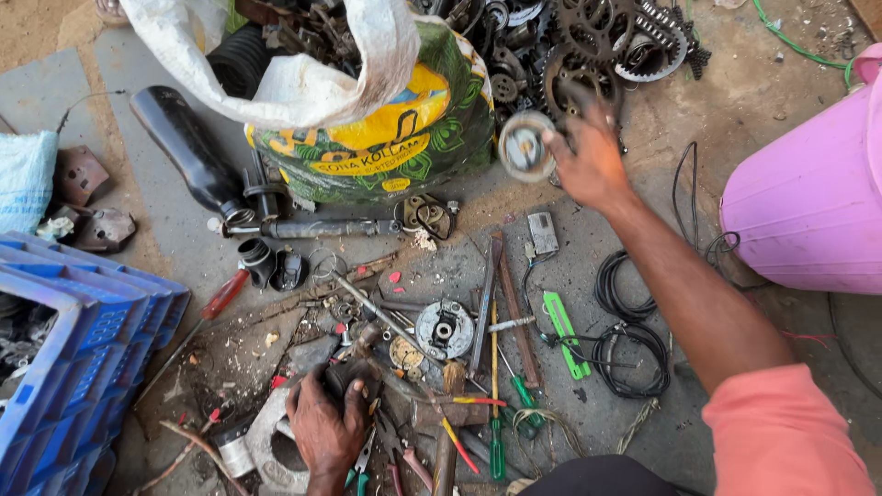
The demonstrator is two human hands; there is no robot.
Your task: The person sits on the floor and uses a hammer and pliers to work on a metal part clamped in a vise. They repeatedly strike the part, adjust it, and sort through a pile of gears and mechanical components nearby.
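I'm reaching my right hand (588,165) toward the upper middle of the frame, fingers (553,140) closed on the rim of a round metal disc part (525,145), lifted just in front of the pile of sprockets and gears (588,46). Its flat face is tilting toward me, so it has no real long axis; its axle line is pointing roughly up at the camera. My left hand (326,422), low in the frame, is wrapping its fingers around a dark stubby cylinder (352,375) among the screwdrivers (496,404) on the floor (165,220). The risk as I judge it: I'm gripping the disc only at its edge, so it could be slipping and dropping onto the printed sack (386,138) or the scrap below.
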